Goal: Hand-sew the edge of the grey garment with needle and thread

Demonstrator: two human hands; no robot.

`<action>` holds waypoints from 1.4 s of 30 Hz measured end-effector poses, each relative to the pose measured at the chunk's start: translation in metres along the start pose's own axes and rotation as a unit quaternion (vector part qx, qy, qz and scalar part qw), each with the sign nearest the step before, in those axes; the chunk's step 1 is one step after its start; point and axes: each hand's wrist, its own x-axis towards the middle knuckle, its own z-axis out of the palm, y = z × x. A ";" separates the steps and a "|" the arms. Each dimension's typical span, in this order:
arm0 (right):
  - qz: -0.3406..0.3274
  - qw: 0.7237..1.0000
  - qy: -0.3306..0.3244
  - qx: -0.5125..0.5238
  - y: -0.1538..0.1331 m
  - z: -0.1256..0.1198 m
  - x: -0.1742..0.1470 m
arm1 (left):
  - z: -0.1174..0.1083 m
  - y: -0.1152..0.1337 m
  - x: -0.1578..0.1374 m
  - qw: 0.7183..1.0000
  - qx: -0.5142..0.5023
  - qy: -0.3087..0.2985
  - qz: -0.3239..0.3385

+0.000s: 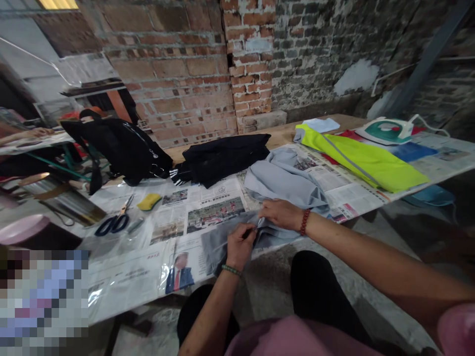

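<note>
A grey cloth garment lies bunched at the table's front edge, with a darker grey part spread towards the left. My left hand, a green bead bracelet at its wrist, is closed on the darker part of the garment. Close beside it, my right hand wears a red bead bracelet. Its fingers pinch a thin, shiny tool, whose kind I cannot make out. That tool meets the cloth right by my left fingertips. Some of the fabric under both hands is hidden.
Newspaper under clear plastic covers the table. Scissors, a yellow sponge and a steel flask are left. Black clothing and a black bag lie behind. Rightward are a neon-yellow garment and an iron.
</note>
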 end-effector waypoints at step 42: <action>0.163 0.902 -0.063 0.394 -0.024 0.006 0.017 | -0.004 -0.003 0.002 0.996 -0.065 0.001 -0.054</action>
